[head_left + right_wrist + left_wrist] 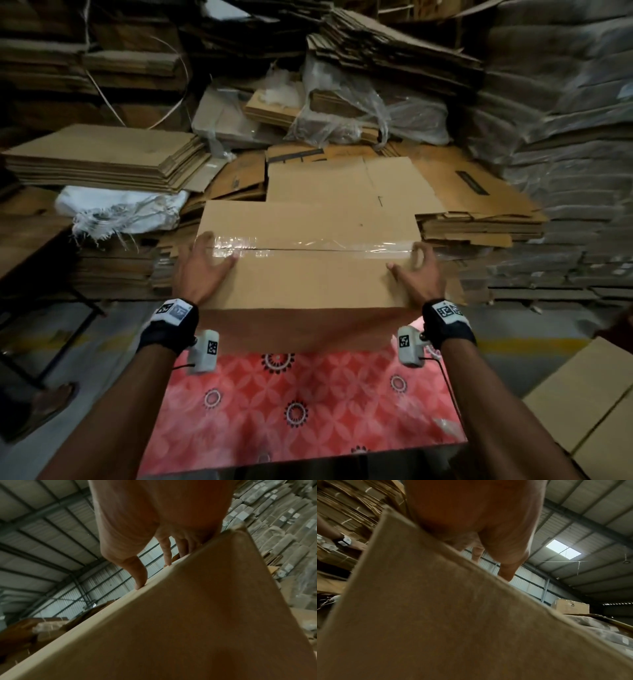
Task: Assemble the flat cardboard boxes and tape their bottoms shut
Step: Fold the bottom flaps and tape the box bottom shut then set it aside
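Cardboard box (308, 270) fills the frame's centre on our red-patterned desk (308, 404), clear tape (308, 247) along its bottom seam, our left hand (202, 265) and right hand (419, 274) pressing flat, fingers spread, at each end; sealing looks done, so next we likely lift it aside.
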A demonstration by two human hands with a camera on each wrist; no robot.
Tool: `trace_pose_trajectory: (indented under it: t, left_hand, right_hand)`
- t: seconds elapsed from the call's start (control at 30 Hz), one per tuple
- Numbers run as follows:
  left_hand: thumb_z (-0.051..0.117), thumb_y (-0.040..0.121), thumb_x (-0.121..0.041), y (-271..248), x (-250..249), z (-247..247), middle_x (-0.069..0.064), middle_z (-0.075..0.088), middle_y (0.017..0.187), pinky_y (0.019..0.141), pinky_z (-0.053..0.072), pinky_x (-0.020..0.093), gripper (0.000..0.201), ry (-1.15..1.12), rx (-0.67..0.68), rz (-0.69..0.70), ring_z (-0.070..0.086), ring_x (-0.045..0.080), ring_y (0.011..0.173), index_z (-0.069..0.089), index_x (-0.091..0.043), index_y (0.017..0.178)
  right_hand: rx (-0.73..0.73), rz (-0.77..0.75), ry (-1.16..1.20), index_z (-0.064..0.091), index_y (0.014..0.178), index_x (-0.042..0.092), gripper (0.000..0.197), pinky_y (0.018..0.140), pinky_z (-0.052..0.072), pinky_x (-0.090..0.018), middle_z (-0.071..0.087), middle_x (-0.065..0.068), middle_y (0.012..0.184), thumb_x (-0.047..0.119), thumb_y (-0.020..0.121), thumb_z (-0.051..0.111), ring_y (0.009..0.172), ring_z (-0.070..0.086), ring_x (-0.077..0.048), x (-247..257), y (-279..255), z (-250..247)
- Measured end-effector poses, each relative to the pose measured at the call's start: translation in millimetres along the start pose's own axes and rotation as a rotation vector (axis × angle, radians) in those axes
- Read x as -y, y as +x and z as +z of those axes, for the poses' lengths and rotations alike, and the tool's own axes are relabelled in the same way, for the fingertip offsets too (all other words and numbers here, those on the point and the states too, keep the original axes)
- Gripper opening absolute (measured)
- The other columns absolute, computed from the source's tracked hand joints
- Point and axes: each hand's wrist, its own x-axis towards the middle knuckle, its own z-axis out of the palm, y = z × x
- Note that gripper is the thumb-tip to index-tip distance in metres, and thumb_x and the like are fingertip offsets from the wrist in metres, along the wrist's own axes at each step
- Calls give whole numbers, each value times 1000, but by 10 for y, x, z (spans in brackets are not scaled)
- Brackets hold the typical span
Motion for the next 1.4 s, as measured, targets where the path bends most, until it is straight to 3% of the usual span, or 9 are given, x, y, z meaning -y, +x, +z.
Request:
trace_pose_trajectory:
  t: [0.2,0.33,0.5,0.63,0.73,0.87,0.97,1.17,1.4]
  left_hand:
    - [66,90,-61,-114,235,168,23,36,151,107,42,55,68,175,216,-74,49,49,130,48,-27,146]
    - [69,80,-70,-116,398,255,24,37,150,109,43,57,82,208,279,-82,48,49,131,46,-30,148]
    - [74,63,-74,-194,523,400,24,30,154,110,40,56,103,327,408,-108,36,51,139,39,-31,150]
    - [79,71,-61,-401,501,491,24,5,164,113,35,62,103,360,411,-120,23,56,144,27,-33,156]
    - [80,77,-50,-537,438,494,16,-11,168,109,37,66,94,377,381,-98,26,60,140,30,-35,155]
    - [75,74,-55,-576,420,441,8,8,168,108,35,69,89,364,368,-38,25,56,142,38,-33,152]
    - [59,66,-73,-490,429,345,9,21,164,111,32,69,93,372,346,11,29,51,143,44,-34,150]
    - [39,61,-95,-282,305,174,9,27,161,112,24,71,106,455,355,32,32,52,141,50,-36,148]
    - [39,64,-92,-338,117,7,5,30,161,111,23,70,105,428,332,21,33,51,140,49,-32,149]
  right_hand:
    - [106,4,-180,57,130,30,72,94,52,-43,64,-14,122,61,70,81,109,61,-34,-168,-125,139]
    - [226,-2,-274,48,140,32,83,103,45,-50,49,-17,141,62,70,82,128,50,-39,-211,-187,193]
    - [301,25,-363,44,145,31,102,101,50,-49,41,-19,143,66,59,87,122,54,-43,-310,-365,314]
    - [278,35,-345,45,146,27,105,104,48,-52,40,-22,141,56,57,94,124,49,-46,-393,-528,386]
    - [266,8,-362,48,145,29,102,105,46,-50,40,-24,138,57,58,93,123,50,-46,-403,-583,390]
    - [290,-40,-372,50,142,39,106,106,46,-52,39,-25,136,79,48,81,122,49,-46,-375,-603,362]
    - [273,-37,-388,53,140,47,112,110,42,-55,36,-24,144,94,39,65,131,42,-48,-257,-559,249]
    - [283,-20,-465,56,140,46,119,111,40,-64,50,-24,146,107,38,57,135,44,-49,-80,-348,172]
    - [320,-44,-421,57,140,43,120,115,24,-69,48,-22,150,103,36,63,143,34,-50,90,-195,115]
